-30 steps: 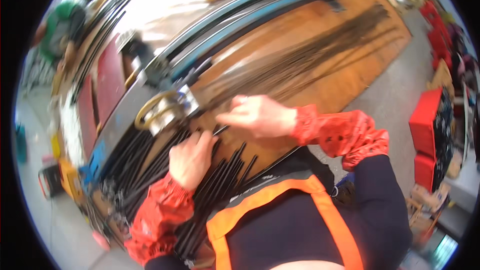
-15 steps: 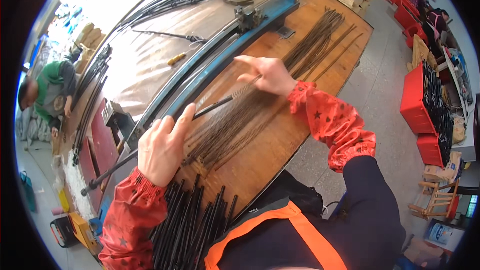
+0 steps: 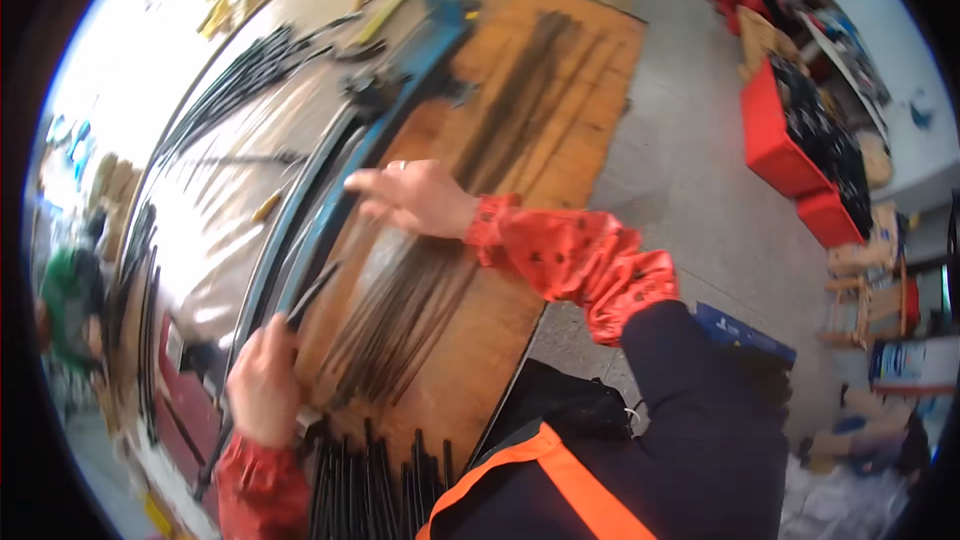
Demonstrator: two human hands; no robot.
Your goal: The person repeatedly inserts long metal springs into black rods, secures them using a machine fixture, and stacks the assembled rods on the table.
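My left hand [image 3: 265, 380] has its fingers wrapped round a slim, blurry black rod [image 3: 316, 293], near left of the surface [image 3: 490, 325]. Right hand [image 3: 425, 198] is farther off, fingers half-curled; can't tell if they're gripping anything.

sleeve covers [image 3: 580, 255]: red, dark prints, gathered cuffs [image 3: 488, 225] | top [image 3: 700, 410]: dark | band [image 3: 592, 490]: orange

the springs [image 3: 398, 312] are blurred, the dark rod [image 3: 316, 293] partly hidden in the left grip [image 3: 265, 387] — black tubes [image 3: 347, 488] cropped below.
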